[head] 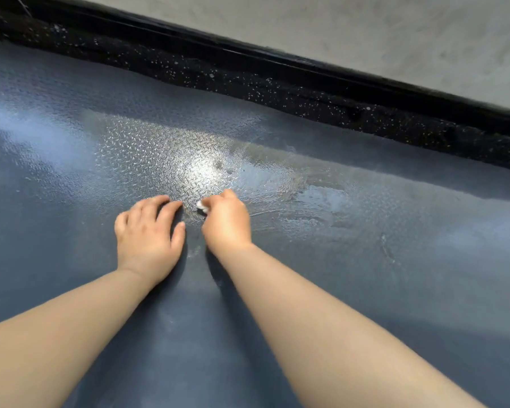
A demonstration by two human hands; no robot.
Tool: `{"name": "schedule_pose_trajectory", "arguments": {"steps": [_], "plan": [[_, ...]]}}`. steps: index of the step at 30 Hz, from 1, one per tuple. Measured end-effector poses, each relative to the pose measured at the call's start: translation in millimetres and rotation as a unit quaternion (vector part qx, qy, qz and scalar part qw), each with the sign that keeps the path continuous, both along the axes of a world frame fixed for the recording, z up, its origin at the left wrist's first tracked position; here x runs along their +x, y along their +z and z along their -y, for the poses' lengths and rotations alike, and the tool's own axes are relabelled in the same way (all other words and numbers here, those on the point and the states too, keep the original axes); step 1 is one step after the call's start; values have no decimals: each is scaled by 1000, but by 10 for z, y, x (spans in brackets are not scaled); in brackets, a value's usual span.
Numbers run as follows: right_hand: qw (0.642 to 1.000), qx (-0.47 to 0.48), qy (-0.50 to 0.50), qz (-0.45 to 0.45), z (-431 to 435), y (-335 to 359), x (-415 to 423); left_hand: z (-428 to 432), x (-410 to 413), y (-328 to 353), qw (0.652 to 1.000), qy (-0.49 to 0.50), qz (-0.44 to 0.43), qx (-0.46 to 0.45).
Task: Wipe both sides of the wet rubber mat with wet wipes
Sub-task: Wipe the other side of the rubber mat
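1 rubber mat (pixel 336 290), 2 hands, right hand (pixel 226 222) gripping 1 wipe (pixel 201 206)

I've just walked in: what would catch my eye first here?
The bright wet glare on the textured rubber mat, just beyond the hands. The right hand grips a small white wet wipe there, while the left hand rests beside it. Along the mat's far edge runs a black speckled strip.

Rubber mat (pixel 336 260): dark grey-blue, embossed diamond texture, glossy where wet, matt elsewhere. Floor strip (pixel 248 81): black, white-speckled, rough. Wall (pixel 395 30): pale, matt plaster.
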State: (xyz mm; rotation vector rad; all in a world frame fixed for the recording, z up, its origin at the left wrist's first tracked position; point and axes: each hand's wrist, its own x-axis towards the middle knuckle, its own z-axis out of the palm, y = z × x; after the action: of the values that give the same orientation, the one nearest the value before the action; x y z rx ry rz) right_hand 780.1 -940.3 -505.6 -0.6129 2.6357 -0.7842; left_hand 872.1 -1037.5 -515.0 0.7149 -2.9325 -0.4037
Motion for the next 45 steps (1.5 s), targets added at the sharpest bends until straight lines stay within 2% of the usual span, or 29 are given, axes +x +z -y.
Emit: {"name": "schedule_pose_trajectory", "arguments": {"steps": [2, 3, 6, 9, 11, 14, 18, 21, 23, 25, 28, 31, 33, 37, 39, 40, 43, 45], "plan": [[998, -43, -40, 5, -86, 61, -196, 82, -123, 9, 1000, 20, -4, -10], [995, -52, -85, -20, -212, 92, -361, 117, -179, -4, 1000, 29, 2, -9], [966, 2, -240, -93, -801, 100, -896, 178, -281, -107, 999, 28, 38, -14], [945, 23, -324, -43, -1206, 26, -1156, 182, -278, -165, 999, 16, 46, -23], [945, 18, -324, -28, -1183, -24, -1178, 184, -274, -168, 998, 14, 47, -26], [959, 26, -278, -54, -811, -73, -1042, 170, -283, -160, 998, 15, 46, -28], [992, -16, -106, -72, -70, -115, -570, 154, -288, -140, 998, 11, 47, -28], [997, -58, 1, -55, 150, -42, -406, 150, -290, -131, 999, 5, 38, -28], [991, -72, -39, -103, 38, 35, -645, 148, -286, -134, 999, 6, 40, -27], [978, -28, -143, -147, -215, 80, -1072, 150, -288, -142, 998, 10, 46, -28], [959, -2, -272, -83, -501, 132, -1560, 148, -288, -148, 998, 9, 44, -32], [958, 17, -282, -59, -317, 44, -1572, 144, -296, -149, 998, 10, 41, -35], [966, -15, -249, -65, -7, -23, -1309, 144, -301, -149, 999, 12, 39, -35], [992, -93, -15, -83, 619, -131, -453, 146, -300, -135, 999, 8, 29, -34], [990, -112, 36, -72, 663, -103, -366, 148, -297, -134, 999, 7, 25, -38], [988, -131, 30, -78, 609, -75, -456, 148, -296, -137, 999, 7, 26, -40], [976, -139, -103, -136, 251, 29, -1029, 154, -298, -138, 999, 10, 30, -41], [957, -115, -230, -131, -58, 69, -1471, 153, -299, -141, 999, 9, 34, -41]]}}
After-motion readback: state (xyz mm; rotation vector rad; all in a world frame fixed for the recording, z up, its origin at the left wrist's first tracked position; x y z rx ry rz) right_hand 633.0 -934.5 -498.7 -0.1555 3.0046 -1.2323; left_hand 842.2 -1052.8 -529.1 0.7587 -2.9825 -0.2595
